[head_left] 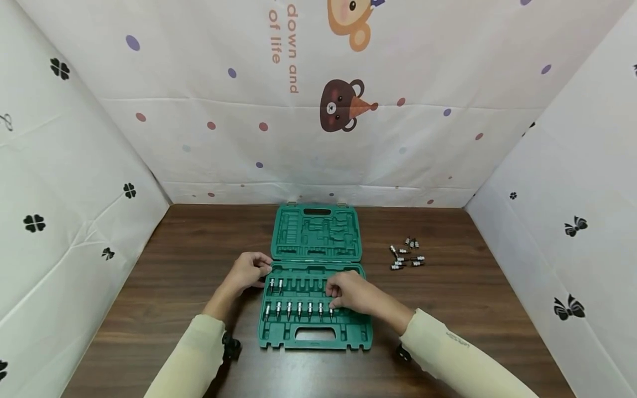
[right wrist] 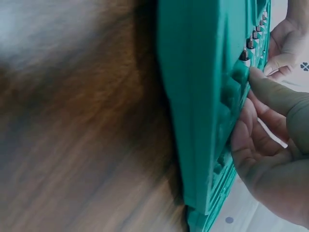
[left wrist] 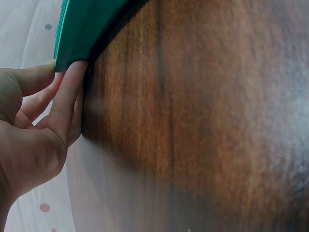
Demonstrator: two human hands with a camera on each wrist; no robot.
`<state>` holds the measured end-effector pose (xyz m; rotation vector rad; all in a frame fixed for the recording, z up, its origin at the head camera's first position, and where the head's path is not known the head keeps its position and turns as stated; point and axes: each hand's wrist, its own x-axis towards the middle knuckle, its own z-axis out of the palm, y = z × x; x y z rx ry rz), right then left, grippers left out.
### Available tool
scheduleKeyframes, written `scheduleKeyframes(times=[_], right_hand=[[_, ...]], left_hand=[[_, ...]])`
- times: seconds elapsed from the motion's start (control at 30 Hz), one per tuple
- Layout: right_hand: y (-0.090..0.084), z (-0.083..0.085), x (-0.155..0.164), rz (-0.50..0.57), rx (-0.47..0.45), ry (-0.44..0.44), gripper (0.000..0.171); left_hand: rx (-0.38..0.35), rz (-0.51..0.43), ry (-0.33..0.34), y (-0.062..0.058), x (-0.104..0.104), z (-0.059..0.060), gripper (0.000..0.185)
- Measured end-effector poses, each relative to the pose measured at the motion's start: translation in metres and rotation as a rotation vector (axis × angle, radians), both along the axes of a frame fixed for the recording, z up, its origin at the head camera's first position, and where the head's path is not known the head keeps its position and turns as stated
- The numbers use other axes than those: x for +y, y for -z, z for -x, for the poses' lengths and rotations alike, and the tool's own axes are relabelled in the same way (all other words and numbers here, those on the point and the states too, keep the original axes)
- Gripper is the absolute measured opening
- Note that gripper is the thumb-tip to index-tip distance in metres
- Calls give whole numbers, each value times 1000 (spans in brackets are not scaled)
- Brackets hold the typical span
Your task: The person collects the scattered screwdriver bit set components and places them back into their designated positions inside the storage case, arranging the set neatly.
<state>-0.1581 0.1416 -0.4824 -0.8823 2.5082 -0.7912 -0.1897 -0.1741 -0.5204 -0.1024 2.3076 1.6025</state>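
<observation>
A green plastic tool case (head_left: 278, 337) lies open on the wooden table, its lid (head_left: 318, 232) flat behind the tray. Several chrome bits (head_left: 298, 308) stand in the tray's front row, two more (head_left: 276, 284) in the row behind. My right hand (head_left: 332, 303) is over the front row's right end, fingers curled, pinching the last bit there. In the right wrist view its thumb (right wrist: 270, 92) lies against the case (right wrist: 203, 96) beside the bits (right wrist: 250, 43). My left hand (head_left: 262, 273) rests at the tray's left edge. Its fingers (left wrist: 67, 92) touch the case's corner (left wrist: 77, 24).
A small heap of loose chrome bits (head_left: 405, 255) lies on the table to the right of the lid. White printed cloth walls (head_left: 318, 138) close in the table at the back and on both sides. Bare wood (head_left: 174, 265) shows to the left of the case.
</observation>
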Motion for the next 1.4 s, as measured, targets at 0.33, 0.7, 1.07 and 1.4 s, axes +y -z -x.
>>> scheduleKeyframes(times=[0.33, 0.7, 1.07, 1.4], right_hand=[[-1, 0, 23, 60, 29, -30, 26], [-3, 1, 63, 194, 94, 145, 30], [2, 10, 109, 230, 201, 309, 29], [10, 19, 140, 163, 291, 431, 30]], left_hand=[[1, -6, -4, 0, 0, 0, 17], [0, -4, -12, 1, 2, -2, 17], [-10, -10, -13, 1, 1, -1, 17], [-6, -10, -15, 1, 0, 0, 17]])
